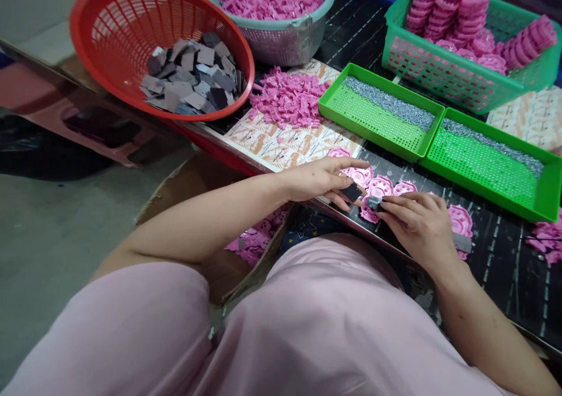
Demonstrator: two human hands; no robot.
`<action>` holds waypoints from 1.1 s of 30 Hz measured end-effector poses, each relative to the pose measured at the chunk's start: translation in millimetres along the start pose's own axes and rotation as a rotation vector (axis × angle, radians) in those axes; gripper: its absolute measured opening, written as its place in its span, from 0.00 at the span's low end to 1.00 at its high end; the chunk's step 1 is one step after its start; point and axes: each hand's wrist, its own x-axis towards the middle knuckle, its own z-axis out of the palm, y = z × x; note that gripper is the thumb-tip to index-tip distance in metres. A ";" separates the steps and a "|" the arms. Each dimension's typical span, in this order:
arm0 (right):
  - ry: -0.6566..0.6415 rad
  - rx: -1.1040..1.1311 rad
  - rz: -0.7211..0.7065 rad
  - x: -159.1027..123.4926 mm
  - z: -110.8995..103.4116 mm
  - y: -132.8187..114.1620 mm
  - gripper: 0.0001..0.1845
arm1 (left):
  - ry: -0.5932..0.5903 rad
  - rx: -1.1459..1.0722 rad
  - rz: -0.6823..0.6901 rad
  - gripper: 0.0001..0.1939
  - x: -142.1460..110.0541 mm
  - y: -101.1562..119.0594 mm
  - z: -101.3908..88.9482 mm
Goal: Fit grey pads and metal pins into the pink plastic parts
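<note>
Over black work mat point(496, 255): hands at pink plastic rosettes point(380, 186).
Left hand point(318, 179) narrow pinch on dark square patch point(352, 192); right hand point(417, 229) narrow pinch on small grey piece point(374, 203).

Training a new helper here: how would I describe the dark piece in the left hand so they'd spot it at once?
Start at the two green trays, then drop to the row of pink rosettes below them. Above that row, the left hand pinches a small dark square, darker and flatter-looking than the grey piece in the right hand.

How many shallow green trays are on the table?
2 shallow green trays: one beside the loose pink pieces, the other just to its right.
</note>
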 end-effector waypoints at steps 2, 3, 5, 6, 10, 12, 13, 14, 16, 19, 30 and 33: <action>-0.031 -0.001 -0.006 0.9 0.4 -0.8 0.05 | -0.019 -0.034 0.003 0.33 -0.5 -1.5 -0.1; -0.035 0.012 -0.011 3.0 -0.9 -1.9 0.07 | -0.024 -0.038 0.006 0.34 -0.5 -2.0 0.4; -0.009 0.073 -0.027 10.5 -6.3 -6.3 0.12 | -0.024 -0.029 0.012 0.34 0.0 -2.2 2.4; 0.012 0.112 -0.038 15.7 -9.7 -9.5 0.15 | -0.026 -0.014 0.019 0.34 0.4 -2.2 3.9; 0.039 0.245 -0.072 36.3 -20.8 -23.4 0.23 | -0.066 0.113 0.069 0.37 2.9 -5.3 11.6; -0.017 0.340 -0.068 41.3 -22.0 -25.9 0.20 | -0.101 0.155 0.109 0.40 4.9 -9.9 13.7; -0.043 0.393 -0.053 42.4 -21.0 -25.2 0.18 | -0.124 0.166 0.136 0.42 6.0 -12.8 13.5; -0.067 0.448 -0.029 42.6 -19.3 -23.5 0.15 | -0.124 0.172 0.168 0.44 7.3 -16.0 12.6; -0.113 0.558 0.043 41.8 -14.0 -18.8 0.11 | -0.095 0.170 0.208 0.51 9.5 -22.6 9.2; -0.084 0.713 0.224 38.4 -5.5 -16.6 0.09 | -0.086 0.070 0.234 0.48 11.9 -30.9 5.0; 0.027 0.270 -0.153 45.9 -5.9 -8.8 0.17 | 0.032 0.139 0.221 0.09 10.9 -21.4 -3.7; -0.035 0.137 -0.440 54.4 -12.7 0.3 0.16 | -0.019 0.250 0.162 0.06 7.6 -15.5 -7.3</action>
